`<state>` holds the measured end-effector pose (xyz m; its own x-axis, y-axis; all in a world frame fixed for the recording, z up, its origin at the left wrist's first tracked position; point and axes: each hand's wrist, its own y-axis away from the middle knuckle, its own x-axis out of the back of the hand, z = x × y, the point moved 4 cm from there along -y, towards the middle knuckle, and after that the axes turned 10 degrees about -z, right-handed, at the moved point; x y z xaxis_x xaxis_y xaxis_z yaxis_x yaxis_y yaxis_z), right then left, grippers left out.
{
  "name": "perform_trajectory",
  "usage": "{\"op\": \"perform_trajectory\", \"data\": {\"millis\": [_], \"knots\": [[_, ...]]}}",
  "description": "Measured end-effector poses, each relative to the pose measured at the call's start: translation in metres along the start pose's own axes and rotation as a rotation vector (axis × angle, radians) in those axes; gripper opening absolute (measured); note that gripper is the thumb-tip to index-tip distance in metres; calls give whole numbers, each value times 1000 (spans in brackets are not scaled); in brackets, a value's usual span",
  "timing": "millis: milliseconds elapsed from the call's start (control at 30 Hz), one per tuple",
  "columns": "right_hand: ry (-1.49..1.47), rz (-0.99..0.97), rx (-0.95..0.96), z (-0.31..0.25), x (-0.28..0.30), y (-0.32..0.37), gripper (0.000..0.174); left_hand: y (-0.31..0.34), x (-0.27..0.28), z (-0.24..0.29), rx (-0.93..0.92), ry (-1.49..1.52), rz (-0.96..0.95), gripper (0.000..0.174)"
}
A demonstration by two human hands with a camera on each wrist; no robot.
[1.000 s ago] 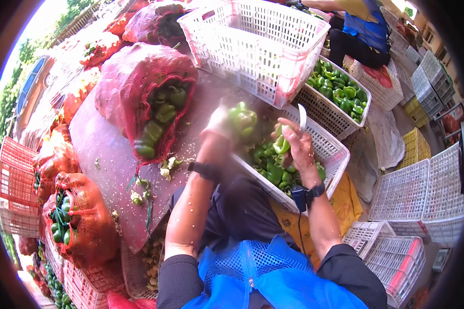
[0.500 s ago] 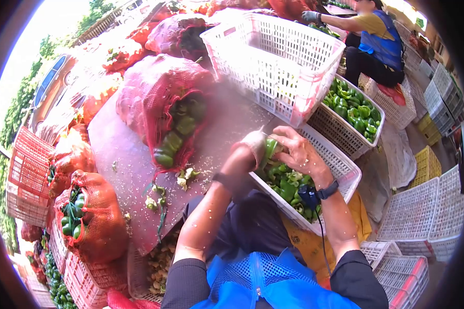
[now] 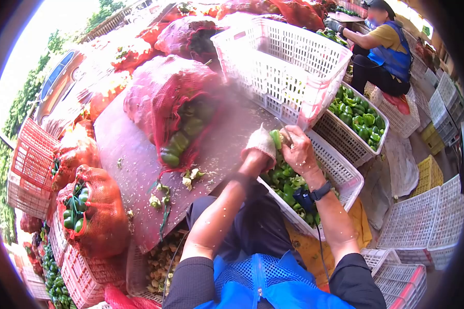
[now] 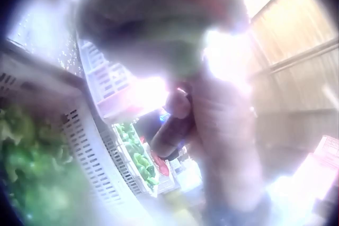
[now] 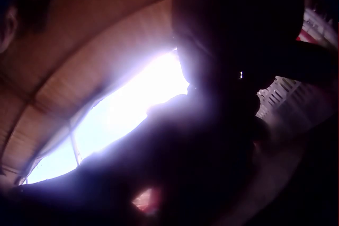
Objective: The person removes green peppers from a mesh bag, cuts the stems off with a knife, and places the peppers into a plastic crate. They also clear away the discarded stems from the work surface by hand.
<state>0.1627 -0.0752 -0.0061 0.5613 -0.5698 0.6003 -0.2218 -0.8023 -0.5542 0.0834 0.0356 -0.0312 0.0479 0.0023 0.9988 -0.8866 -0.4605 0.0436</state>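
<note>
In the head view my gloved left hand (image 3: 261,143) holds a green bell pepper (image 3: 277,138) over the near edge of a white crate (image 3: 351,181). My bare right hand (image 3: 299,150) meets it from the other side, fingers curled around a knife (image 3: 280,122) whose thin blade points up beside the pepper. Below both hands, green peppers (image 3: 288,193) fill the crate. The left wrist view is blurred, with the pepper's green (image 4: 186,59) under the glove and the right hand's fingers (image 4: 172,133) close by. The right wrist view is mostly dark.
A pink mesh sack (image 3: 162,98) of peppers lies on a board (image 3: 139,206) scattered with seeds and cut cores (image 3: 189,177). A large white crate (image 3: 288,67) stands beyond. Another pepper crate (image 3: 340,129) sits at right, near a seated person (image 3: 389,49).
My left hand has come from over the board to the crate's near edge with a pepper. The right hand's knife has met it there. The head view has shifted slightly.
</note>
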Motion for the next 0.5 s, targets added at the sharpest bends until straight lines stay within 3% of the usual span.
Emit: {"op": "perform_trajectory", "data": {"millis": [67,100,167,233,333,367,433,500], "knots": [[22,55,5,1,-1,2,23,-3,11,3,44,198,-187,48],[40,87,-38,3,0,4,24,-2,17,5,45,199,-186,48],[59,117,-79,9,0,7,24,1,20,9,80,253,-372,33],[101,190,-102,20,-1,12,25,7,20,9,142,353,-417,29],[158,212,-184,50,13,16,31,11,20,10,239,530,-254,21],[153,223,-226,62,17,19,31,-8,-6,7,241,530,-255,21],[119,244,-247,61,35,21,33,-53,-73,5,5,307,-29,22],[98,236,-264,43,48,17,36,-30,-27,18,-4,1023,52,34]]}}
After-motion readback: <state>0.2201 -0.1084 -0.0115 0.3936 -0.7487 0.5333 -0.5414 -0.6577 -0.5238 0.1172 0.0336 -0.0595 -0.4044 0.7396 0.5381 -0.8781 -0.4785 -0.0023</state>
